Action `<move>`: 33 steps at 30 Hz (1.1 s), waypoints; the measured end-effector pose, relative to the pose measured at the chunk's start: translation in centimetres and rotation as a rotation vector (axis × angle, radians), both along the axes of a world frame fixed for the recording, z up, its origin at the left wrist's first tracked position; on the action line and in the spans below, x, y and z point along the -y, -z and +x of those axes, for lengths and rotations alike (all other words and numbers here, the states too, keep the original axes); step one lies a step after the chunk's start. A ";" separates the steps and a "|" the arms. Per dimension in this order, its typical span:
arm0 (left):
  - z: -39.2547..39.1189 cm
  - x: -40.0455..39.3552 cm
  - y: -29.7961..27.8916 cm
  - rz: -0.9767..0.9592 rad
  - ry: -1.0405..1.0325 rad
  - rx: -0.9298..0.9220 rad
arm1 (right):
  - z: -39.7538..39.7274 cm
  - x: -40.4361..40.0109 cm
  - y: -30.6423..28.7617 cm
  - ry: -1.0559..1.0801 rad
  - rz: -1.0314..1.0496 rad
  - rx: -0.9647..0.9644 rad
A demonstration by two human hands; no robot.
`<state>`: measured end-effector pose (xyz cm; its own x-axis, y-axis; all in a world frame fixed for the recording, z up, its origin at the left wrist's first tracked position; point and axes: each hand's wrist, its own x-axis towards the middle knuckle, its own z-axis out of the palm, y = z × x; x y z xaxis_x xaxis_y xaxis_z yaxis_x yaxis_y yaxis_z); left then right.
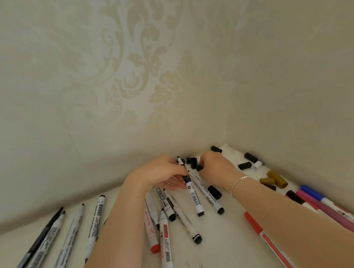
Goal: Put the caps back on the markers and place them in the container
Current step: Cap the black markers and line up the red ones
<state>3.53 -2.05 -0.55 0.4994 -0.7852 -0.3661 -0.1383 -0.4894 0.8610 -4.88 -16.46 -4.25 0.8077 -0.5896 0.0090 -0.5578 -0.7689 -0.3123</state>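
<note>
My left hand (162,171) grips an uncapped white marker with a blue band (191,188), tip pointing to the wall corner. My right hand (215,165) reaches into the corner, fingertips closed on a black cap (199,168) next to a small cluster of black caps (192,161). Several uncapped white markers (175,214) lie in a pile beneath my left wrist. More black caps (244,166) lie loose at the right. No container is in view.
Several white and black markers (72,236) lie at the lower left on the white table (228,246). Olive caps (274,178), a red marker (268,241), and pink and blue markers (320,203) lie right. Patterned walls (133,92) enclose the corner.
</note>
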 end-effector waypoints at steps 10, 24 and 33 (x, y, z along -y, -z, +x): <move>-0.3 0.5 -0.4 -0.339 -0.072 -0.110 | -0.7 0.5 -6.7 0.009 1.140 0.877; 0.1 0.7 -1.0 -0.489 -0.165 0.258 | -1.3 0.0 -8.4 0.023 0.800 0.830; 0.3 0.9 -0.7 -0.486 -0.137 0.308 | -1.0 0.2 -8.4 0.042 0.797 0.895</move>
<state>3.84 -2.93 0.20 0.6344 -0.7475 0.1969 -0.3804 -0.0802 0.9213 -5.93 -16.64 4.10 0.6811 -0.7102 0.1780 0.0803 -0.1691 -0.9823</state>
